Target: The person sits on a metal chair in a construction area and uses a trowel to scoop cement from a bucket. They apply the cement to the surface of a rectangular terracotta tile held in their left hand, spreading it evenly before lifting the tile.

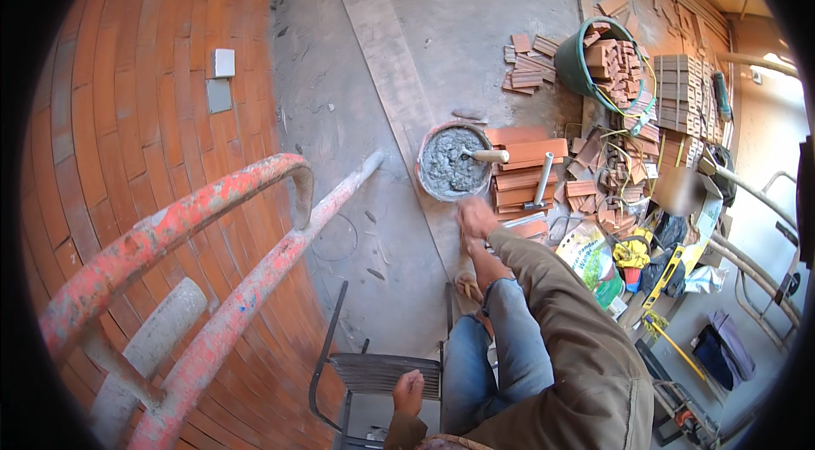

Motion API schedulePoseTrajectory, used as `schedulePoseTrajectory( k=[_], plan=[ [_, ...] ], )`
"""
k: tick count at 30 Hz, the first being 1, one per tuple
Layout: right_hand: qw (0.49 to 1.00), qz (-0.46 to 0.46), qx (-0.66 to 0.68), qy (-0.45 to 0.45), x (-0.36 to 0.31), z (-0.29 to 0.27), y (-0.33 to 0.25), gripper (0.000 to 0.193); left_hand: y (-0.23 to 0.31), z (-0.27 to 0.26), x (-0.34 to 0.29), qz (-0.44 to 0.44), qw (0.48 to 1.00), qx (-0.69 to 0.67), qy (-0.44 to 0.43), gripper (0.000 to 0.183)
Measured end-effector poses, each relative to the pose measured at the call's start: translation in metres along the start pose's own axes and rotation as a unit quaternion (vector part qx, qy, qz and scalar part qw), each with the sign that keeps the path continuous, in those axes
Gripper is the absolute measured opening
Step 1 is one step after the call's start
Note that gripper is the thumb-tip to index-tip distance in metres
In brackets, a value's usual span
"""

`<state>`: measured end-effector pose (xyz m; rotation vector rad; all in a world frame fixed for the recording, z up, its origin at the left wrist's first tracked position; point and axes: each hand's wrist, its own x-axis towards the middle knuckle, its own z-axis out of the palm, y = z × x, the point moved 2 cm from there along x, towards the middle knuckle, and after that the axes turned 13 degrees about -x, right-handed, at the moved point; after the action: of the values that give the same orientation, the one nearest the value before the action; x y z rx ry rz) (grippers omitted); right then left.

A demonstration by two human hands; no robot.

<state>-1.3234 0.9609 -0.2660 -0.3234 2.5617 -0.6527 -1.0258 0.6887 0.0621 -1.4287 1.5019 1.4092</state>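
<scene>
The trowel is sunk in the bucket of mortar, its handle pointed to three o'clock, probably best grasped there. Just beyond five o'clock, the right hand's grip cannot be told; the left hand is curled closed, nothing seen in it.

Rough mortar; matt clay bricks; flaking painted pipe.

my top: olive-brown, long-sleeved | my right sleeve: loose, creased | my jeans: blue, faded | my left hand, right hand: bare
</scene>
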Motion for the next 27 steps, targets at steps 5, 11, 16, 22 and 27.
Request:
schedulePoseTrajectory(
  k=[5,11,16,22,27],
  plan=[
    [0.996,0.058,-0.054,0.039,0.0,0.009,-0.016,0.031,0.045,0.02,0.041,0.034,0.974,0.224,-0.006,0.048],
    [0.959,0.214,-0.119,0.144,0.056,-0.063,0.044,0.03,0.069,0.044,0.11,0.04,0.914,0.398,-0.06,0.077],
    [0.936,0.271,-0.212,0.078,0.072,-0.063,0.09,0.027,0.111,0.071,0.165,-0.005,0.858,0.511,-0.046,0.09],
    [0.921,0.297,-0.173,-0.181,0.072,0.014,0.061,0.029,0.116,0.062,0.182,0.058,0.836,0.54,-0.082,0.084],
    [0.962,0.244,-0.112,-0.057,0.045,-0.007,0.004,0.027,0.121,0.059,0.194,0.079,0.828,0.551,-0.071,0.084]
  ],
)
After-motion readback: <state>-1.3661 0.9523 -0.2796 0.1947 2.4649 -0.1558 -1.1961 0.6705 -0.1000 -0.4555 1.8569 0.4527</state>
